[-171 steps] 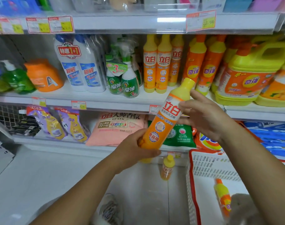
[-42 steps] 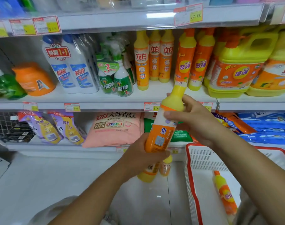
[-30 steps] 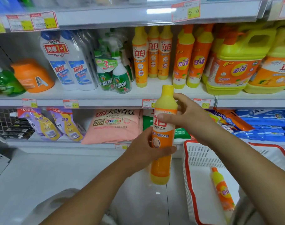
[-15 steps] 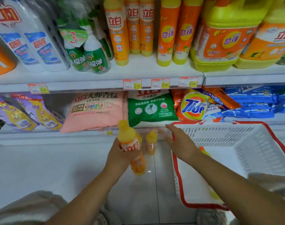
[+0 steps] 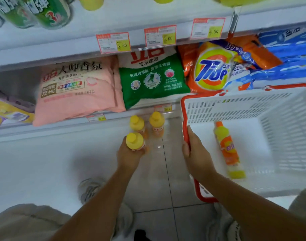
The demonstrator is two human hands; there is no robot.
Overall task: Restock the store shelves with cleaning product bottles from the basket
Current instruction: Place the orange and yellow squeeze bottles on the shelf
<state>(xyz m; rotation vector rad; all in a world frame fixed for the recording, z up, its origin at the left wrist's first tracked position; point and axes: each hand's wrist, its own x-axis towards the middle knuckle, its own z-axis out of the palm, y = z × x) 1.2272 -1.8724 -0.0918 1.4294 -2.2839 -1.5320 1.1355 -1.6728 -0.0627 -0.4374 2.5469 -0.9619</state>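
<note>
My left hand (image 5: 129, 156) grips an orange bottle with a yellow cap (image 5: 134, 141), held upright low over the tiled floor. Two more bottles of the same kind (image 5: 136, 122) (image 5: 157, 122) stand on the floor just beyond it, in front of the bottom shelf. My right hand (image 5: 195, 153) holds the red left rim of the white basket (image 5: 270, 108), with the thumb on the outside. One orange and yellow bottle (image 5: 227, 148) lies on its side on the basket's bottom.
The bottom shelf holds a pink bag (image 5: 75, 89), a green bag (image 5: 152, 77), a Tide bag (image 5: 213, 70) and blue packs (image 5: 288, 54). Price tags (image 5: 160, 36) line the upper shelf's edge, with green bottles (image 5: 35, 11) above. My shoes (image 5: 91, 188) are on the floor below.
The view has tilted down from the shelves to the floor. My left hand lowered the bottle toward the floor beside the standing bottles. My right hand let go of it and took the basket's rim.
</note>
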